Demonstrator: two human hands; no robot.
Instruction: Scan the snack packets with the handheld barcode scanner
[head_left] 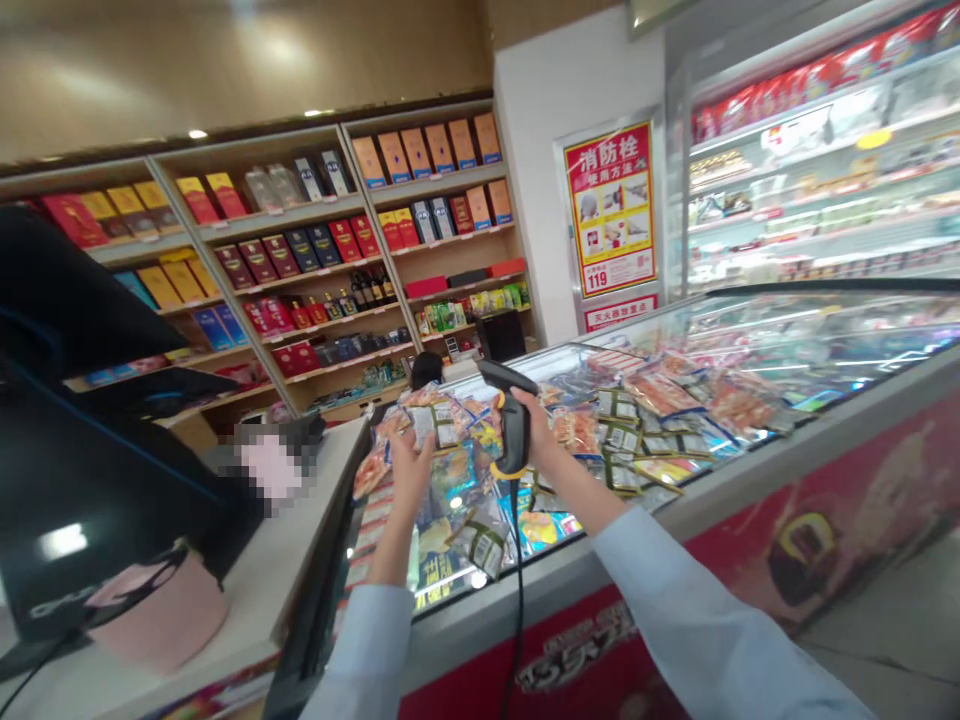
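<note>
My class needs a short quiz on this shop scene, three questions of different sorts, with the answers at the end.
1. Multiple choice: what does the person's right hand hold?
A) a bottle
B) a corded scanner
C) a red gift box

2. True or false: the pink container stands on the counter at the left of the picture.

3. Fill in the number: the red-and-yellow poster on the white wall shows the large digits ___ near its bottom edge.

Key:
1. B
2. True
3. 119
</note>
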